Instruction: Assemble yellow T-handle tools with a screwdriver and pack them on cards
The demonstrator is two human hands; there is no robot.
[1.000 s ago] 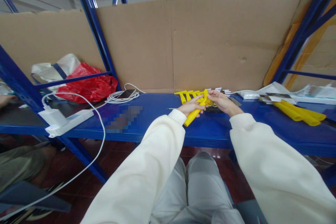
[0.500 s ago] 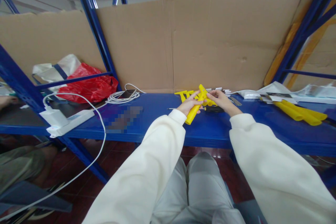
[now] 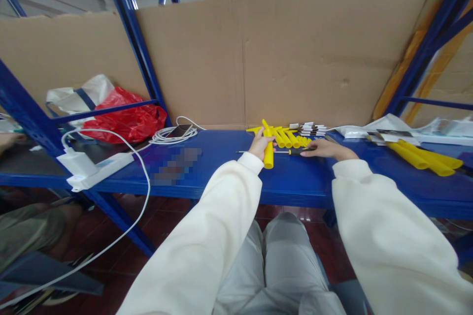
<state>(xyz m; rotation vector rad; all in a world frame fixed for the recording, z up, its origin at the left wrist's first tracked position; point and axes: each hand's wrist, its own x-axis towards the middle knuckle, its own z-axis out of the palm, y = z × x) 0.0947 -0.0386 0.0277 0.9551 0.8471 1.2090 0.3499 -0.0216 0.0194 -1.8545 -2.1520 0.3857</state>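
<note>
Fronting me: one blue desk. Item: my left hand, closed around one yellow handle, held over the desk. Item: my right hand, part-curled at the black grip of a screwdriver; whether gripping, I cannot tell.

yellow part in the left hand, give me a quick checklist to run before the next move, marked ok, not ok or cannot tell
1. Yellow part held: ok, the left hand is wrapped around it.
2. Right hand at the screwdriver: ok, its fingers are at the handle.
3. Firm grip on that handle: cannot tell, too small.
4. Screwdriver shaft fully in sight: not ok, the left hand and yellow part cover its middle.
5. White coiled cable clear of both hands: ok, it lies well to the left.
6. Screw in the yellow part: cannot tell, too small.
</note>
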